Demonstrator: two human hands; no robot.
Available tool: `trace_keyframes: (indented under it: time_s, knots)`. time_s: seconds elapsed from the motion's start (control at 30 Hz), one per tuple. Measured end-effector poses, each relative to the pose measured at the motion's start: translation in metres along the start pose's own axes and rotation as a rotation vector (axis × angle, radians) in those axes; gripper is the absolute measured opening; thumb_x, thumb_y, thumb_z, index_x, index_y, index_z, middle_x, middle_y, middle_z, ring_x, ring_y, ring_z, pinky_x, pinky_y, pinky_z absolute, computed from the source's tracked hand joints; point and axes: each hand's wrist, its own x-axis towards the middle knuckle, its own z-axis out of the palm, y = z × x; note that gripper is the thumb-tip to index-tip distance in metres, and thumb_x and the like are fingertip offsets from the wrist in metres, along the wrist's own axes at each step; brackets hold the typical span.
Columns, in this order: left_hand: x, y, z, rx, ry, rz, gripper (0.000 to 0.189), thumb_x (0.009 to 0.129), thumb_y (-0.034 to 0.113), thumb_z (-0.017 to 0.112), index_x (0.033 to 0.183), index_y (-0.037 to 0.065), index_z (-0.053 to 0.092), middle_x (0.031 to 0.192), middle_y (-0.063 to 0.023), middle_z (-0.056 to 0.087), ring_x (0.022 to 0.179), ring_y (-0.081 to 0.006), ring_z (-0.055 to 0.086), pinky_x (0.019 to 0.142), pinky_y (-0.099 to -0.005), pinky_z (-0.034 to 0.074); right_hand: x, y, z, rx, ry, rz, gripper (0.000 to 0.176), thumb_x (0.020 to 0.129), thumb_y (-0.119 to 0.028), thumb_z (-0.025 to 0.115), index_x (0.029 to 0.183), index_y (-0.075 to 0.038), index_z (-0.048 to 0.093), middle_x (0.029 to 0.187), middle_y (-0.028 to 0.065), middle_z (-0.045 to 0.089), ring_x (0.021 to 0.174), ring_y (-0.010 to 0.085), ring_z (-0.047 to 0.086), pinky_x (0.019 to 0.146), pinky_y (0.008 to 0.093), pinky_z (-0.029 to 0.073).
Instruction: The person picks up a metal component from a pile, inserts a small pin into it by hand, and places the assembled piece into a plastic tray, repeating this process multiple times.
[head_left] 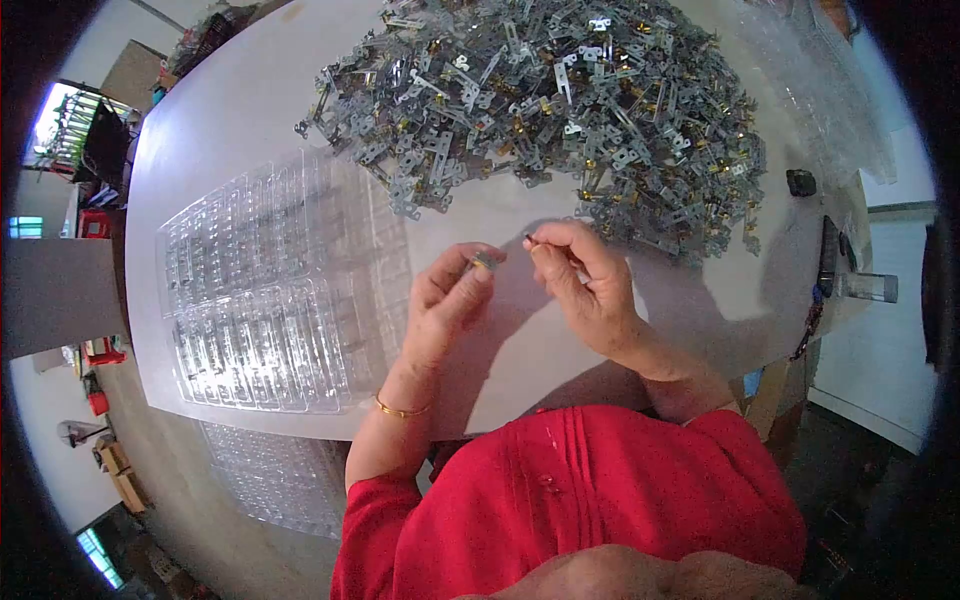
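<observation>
My left hand pinches a small metal part between thumb and fingers, above the white table. Just to its right, my right hand holds a tiny dark piece at its fingertips. The two hands are close together but apart. Beyond them lies a large heap of metal parts, silver with some brass-coloured bits. Left of my left hand, a clear plastic tray with rows of narrow compartments rests on the table; metal parts show in some of its rows.
More clear trays are stacked below the table's left edge. Clear plastic sheeting lies at the back right. A small black object and a clear cylinder are at the right edge.
</observation>
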Motion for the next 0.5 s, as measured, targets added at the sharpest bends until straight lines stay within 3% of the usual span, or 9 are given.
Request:
trace_keyframes:
  time_s: [0.1,0.5]
  knots:
    - [0.0035,-0.0001,-0.0018,-0.101,0.016,0.048,0.032,0.102,0.024,0.06,0.118,-0.004,0.063,0.062,0.0027,0.047,0.048,-0.0045,0.036,0.045,-0.0229,0.026,-0.0021,-0.0041,0.0015,-0.011,-0.076,0.132,0.011,0.101,-0.009,0.064,0.11,-0.003,0.064,0.082,0.0044,0.062,0.069,0.0086,0.055,0.061,0.0256,0.046]
    - [0.0018,0.001,0.0003,-0.05,-0.013,0.055,0.033,0.101,0.025,0.06,0.117,-0.003,0.063,0.063,0.0028,0.05,0.048,-0.0057,0.037,0.045,-0.023,0.027,-0.0015,-0.0032,0.0045,-0.175,-0.089,0.06,0.013,0.1,-0.013,0.065,0.109,-0.004,0.066,0.078,0.0084,0.063,0.064,0.013,0.058,0.057,0.03,0.046]
